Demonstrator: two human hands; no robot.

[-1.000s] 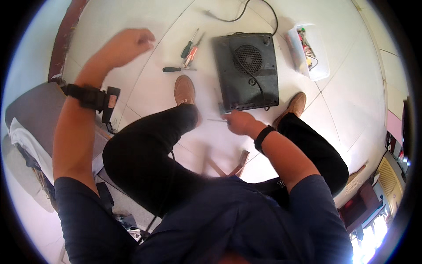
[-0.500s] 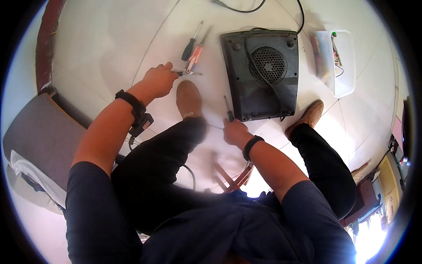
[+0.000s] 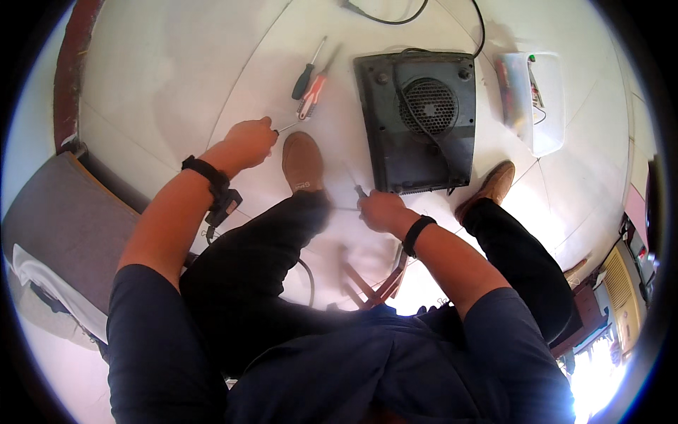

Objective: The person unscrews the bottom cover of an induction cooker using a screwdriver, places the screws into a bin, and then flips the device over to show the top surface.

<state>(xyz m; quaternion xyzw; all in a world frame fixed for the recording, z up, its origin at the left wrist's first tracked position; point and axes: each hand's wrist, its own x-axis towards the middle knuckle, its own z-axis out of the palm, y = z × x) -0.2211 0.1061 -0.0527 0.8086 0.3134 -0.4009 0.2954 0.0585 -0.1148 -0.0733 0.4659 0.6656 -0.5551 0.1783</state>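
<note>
Left hand (image 3: 251,143), centre left: curled around one screwdriver (image 3: 288,128). Right hand (image 3: 383,212), centre: closed on apparently two screwdrivers (image 3: 361,193). Black appliance (image 3: 413,153), upper centre: underside up, unopened.

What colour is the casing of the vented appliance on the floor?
Black, or very dark grey; the appliance shows in the head view.

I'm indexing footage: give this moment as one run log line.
left hand: holds screwdriver | right hand: holds slim tools | black appliance: on floor, vent up | red screwdriver: on floor
</note>
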